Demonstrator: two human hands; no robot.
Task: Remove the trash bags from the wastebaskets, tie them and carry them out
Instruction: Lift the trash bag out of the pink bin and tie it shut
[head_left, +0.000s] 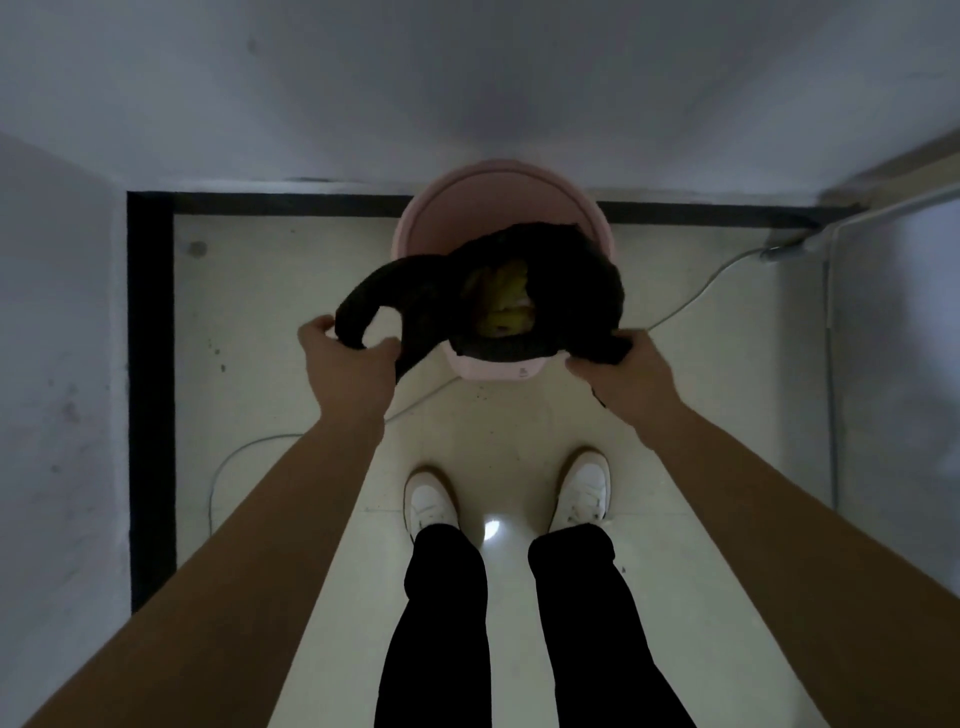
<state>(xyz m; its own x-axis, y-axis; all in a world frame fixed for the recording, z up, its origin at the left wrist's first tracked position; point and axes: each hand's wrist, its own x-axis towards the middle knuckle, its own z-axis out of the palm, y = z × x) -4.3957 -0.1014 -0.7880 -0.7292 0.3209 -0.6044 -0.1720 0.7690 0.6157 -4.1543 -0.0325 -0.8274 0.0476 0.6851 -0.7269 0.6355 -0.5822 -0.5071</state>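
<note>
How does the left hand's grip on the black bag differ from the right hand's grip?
The left hand holds a long stretched flap of the trash bag, out beside the pink wastebasket. The right hand holds a short bunched edge, close to the wastebasket's near rim. Both grip the same bag.

I see a pink bin (467, 218), black bag (571, 275) (yellow scraps (506, 301) inside), white shoes (428, 501), black trousers (441, 623), and a cream floor (291, 291) edged by a black band (150, 364).

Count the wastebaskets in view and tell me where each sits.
1. The pink wastebasket stands on the floor against the far wall, ahead of the shoes; the left hand and right hand grip its black trash bag. Others may be out of view.
</note>
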